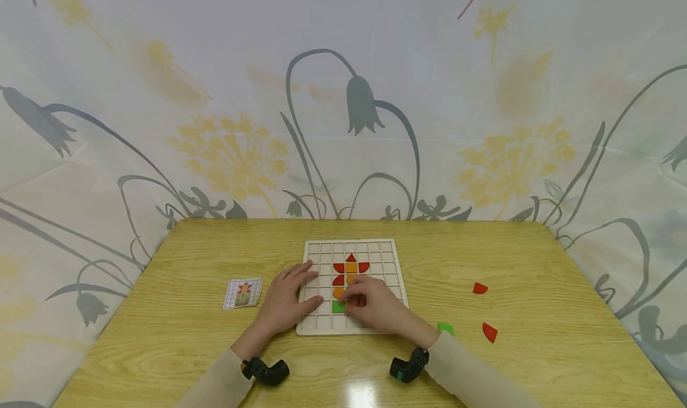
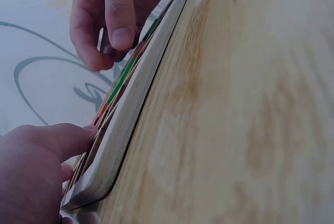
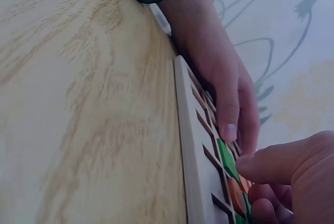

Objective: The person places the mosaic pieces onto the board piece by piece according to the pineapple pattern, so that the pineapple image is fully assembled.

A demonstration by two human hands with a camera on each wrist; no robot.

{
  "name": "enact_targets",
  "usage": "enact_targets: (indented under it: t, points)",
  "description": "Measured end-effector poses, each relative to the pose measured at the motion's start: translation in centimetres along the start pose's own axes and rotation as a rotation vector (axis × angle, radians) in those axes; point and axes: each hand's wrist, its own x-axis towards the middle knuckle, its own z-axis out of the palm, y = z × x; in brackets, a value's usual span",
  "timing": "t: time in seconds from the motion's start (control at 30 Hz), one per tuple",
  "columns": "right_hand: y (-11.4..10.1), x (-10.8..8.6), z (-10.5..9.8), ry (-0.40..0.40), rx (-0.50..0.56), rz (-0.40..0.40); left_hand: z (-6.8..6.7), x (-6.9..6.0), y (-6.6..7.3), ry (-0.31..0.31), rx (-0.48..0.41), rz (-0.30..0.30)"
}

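Note:
A pale wooden grid board [image 1: 381, 255] lies flat on the table. In its cells are red pieces [image 1: 339, 268], orange pieces [image 1: 338, 292] and a green square [image 1: 338, 307]. My left hand [image 1: 283, 300] rests on the board's left side, fingers spread and extended. Over the lower middle of the board is my right hand [image 1: 376, 303], fingers loosely bent down at the pieces beside the green square. Its thumb and index finger look apart in the left wrist view, with no piece visible between them. The right hand covers several cells in the head view.
Left of the board lies a pattern card [image 1: 243, 293] with a coloured figure on a grid. On the right are two loose red pieces [image 1: 480, 288] and a green piece [image 1: 445, 328], partly behind the right wrist. A patterned cloth [image 1: 322, 157] stands behind the table.

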Motion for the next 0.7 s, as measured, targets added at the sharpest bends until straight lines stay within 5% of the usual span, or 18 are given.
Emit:
enact_targets:
  t: [0.3,0.7]
  points:
    - [1.5,-1.5,-2.5,0.08,0.092,-0.019,0.0,0.0,0.0,-0.006,-0.006,-0.008]
    - [4.5,-6.0,-6.6,0.136,0.064,0.095,-0.2,0.0,0.4,-0.01,-0.011,-0.018]
